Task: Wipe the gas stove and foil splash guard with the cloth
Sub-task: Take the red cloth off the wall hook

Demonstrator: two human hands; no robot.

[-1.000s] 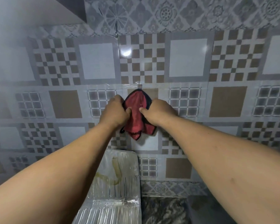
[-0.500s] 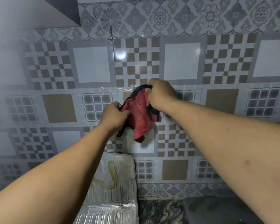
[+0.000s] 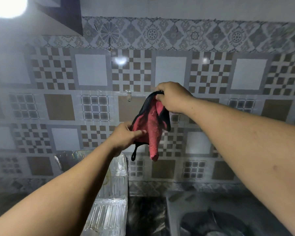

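A red cloth [image 3: 152, 132] with black trim and a black hanging loop dangles in front of the tiled wall. My right hand [image 3: 173, 97] grips its top edge, raised just right of a small wall hook [image 3: 129, 96]. My left hand [image 3: 124, 137] pinches the cloth's lower left side. Below my left forearm stands the ribbed foil splash guard [image 3: 117, 189], with a yellowish stain partly hidden by the arm. The gas stove is not visible.
A patterned tile wall [image 3: 92, 72] fills the background. A dark marbled counter [image 3: 146, 217] lies at the bottom, with a sink [image 3: 211, 218] holding a dark object at bottom right. A cabinet corner [image 3: 70, 14] juts from top left.
The cloth has come off the wall hook. My right hand lifted its top edge up and to the right, while my left hand stayed lower on the cloth's side. The view tilted up.
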